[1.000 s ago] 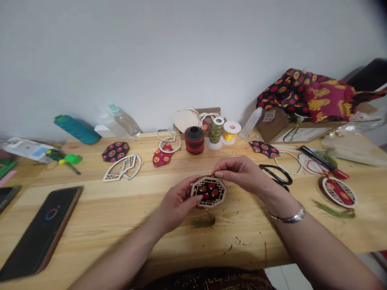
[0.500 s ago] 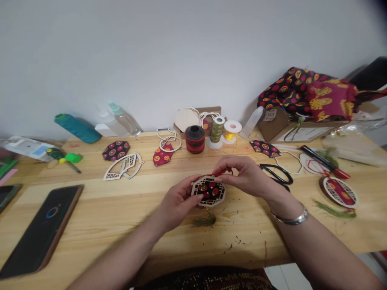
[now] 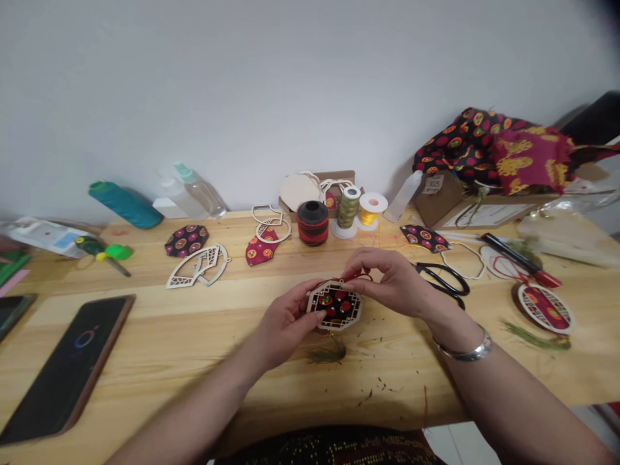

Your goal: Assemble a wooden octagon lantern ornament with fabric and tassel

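Note:
My left hand grips an octagonal pendant by its left side, thumb on the front. The pendant has a pale lattice frame over dark patterned fabric, and a green tassel hangs from its lower edge onto the table. At the pendant's top loop, my right hand is closed in a pinch on a thin red cord. Part of the cord is hidden by the fingers. Black-handled scissors lie just right of my right hand, partly behind the wrist.
Behind the hands stand a red-and-black spool, a green thread cone and a yellow spool. Lattice frames lie left, near a phone. A finished-looking oval pendant and a cardboard box with fabric are right.
A loop of red cord now shows more clearly beside my right fingers. Both hands and the pendant have barely shifted.

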